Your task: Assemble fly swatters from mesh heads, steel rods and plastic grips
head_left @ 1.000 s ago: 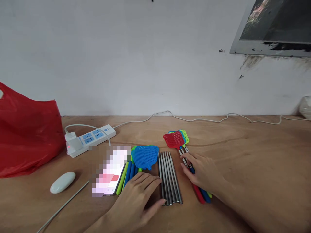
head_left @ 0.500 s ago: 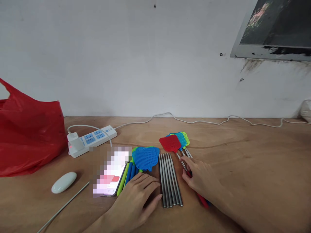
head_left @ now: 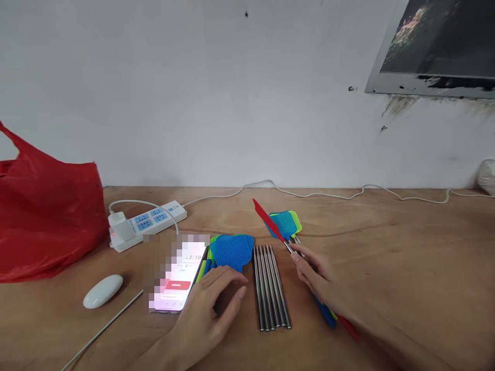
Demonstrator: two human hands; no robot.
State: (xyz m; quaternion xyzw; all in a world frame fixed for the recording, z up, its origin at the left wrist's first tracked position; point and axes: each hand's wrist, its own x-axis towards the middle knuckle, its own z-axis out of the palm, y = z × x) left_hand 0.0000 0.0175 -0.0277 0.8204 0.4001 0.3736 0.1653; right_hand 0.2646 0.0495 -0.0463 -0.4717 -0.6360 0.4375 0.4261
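My right hand [head_left: 319,278] pinches the metal shaft of a red fly swatter [head_left: 266,219], whose head is lifted off the table and turned on edge. Its red grip [head_left: 349,328] pokes out behind my wrist. Under it lie a blue and a green fly swatter [head_left: 289,222]. Several bare metal rods [head_left: 269,286] lie side by side between my hands. My left hand [head_left: 211,304] rests on the table with fingers loosely curled, over coloured grips [head_left: 203,267], just below a pile of loose blue swatter heads [head_left: 231,250].
A phone [head_left: 177,281] with its screen lit lies left of my left hand. A white power strip [head_left: 145,222], a white mouse [head_left: 102,291], cables and a red plastic bag [head_left: 46,206] are on the wooden table's left side. A white wall rises behind.
My right hand has lifted the red swatter off the other two and rolled its head on edge. My left hand has slid slightly up towards the blue heads.
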